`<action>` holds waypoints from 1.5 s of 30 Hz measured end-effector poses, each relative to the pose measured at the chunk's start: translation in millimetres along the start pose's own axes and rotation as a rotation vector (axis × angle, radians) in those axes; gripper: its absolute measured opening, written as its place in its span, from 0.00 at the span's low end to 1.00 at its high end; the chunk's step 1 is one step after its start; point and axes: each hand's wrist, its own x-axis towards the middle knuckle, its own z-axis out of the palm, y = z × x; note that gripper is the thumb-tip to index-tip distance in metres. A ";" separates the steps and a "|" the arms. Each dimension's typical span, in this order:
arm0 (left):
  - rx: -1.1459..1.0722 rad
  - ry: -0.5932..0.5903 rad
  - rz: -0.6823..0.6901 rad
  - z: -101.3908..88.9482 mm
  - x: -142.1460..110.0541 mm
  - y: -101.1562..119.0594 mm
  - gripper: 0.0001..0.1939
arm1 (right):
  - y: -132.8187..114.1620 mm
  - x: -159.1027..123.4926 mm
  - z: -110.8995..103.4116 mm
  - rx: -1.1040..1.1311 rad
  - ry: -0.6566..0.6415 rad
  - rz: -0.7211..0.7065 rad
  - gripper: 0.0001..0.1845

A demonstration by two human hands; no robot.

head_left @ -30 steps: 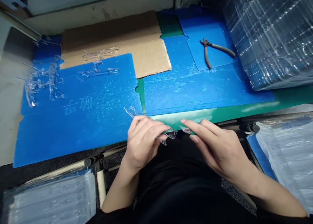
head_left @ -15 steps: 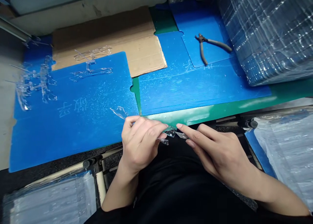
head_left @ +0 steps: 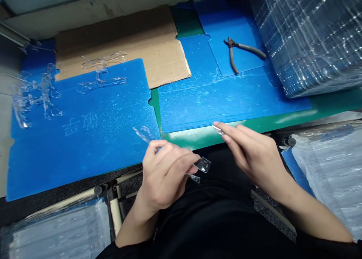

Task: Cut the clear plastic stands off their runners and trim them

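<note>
My left hand [head_left: 166,172] is closed around clear plastic parts. One flat clear end [head_left: 203,164] sticks out past the thumb, a narrower tip shows below it, and a thin angled piece [head_left: 143,134] rises behind the knuckles. The parts' middle is hidden in the fist. To the right, my right hand [head_left: 251,157] pinches a small shiny blade-like piece [head_left: 217,129] between thumb and forefinger; its exact kind is not clear. The two hands are apart, near the table's front edge.
Branched clear plastic mouldings [head_left: 36,97] lie at left, another [head_left: 102,76] near the cardboard [head_left: 166,63]. Side cutters [head_left: 233,49] rest with handles spread on a blue sheet [head_left: 192,100]. A tall stack of clear trays [head_left: 313,44] stands at right. Wrapped stacks flank my body below.
My right hand has moved up and away from the parts, with the small shiny piece still pinched. My left hand has shifted slightly down and right, keeping the clear parts.
</note>
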 end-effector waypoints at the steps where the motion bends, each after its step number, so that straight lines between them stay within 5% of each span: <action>1: -0.106 -0.037 -0.039 0.3 -0.6 2.4 0.09 | 3.1 1.9 1.4 0.046 0.005 0.016 0.19; 6: -0.720 -0.124 -0.315 11.7 -7.7 4.2 0.18 | -1.5 0.9 2.0 0.249 -0.030 -0.018 0.18; 9: -0.839 -0.094 -0.358 21.9 -11.8 1.6 0.20 | -10.2 -5.2 0.9 0.304 -0.061 -0.130 0.13; 17: -0.935 -0.099 -0.319 26.9 -13.9 0.7 0.18 | -17.0 -17.1 3.6 0.208 0.041 -0.308 0.21; 45: -0.831 -0.077 -0.240 24.4 -5.1 7.0 0.19 | -21.9 -25.5 5.1 0.345 0.010 -0.251 0.29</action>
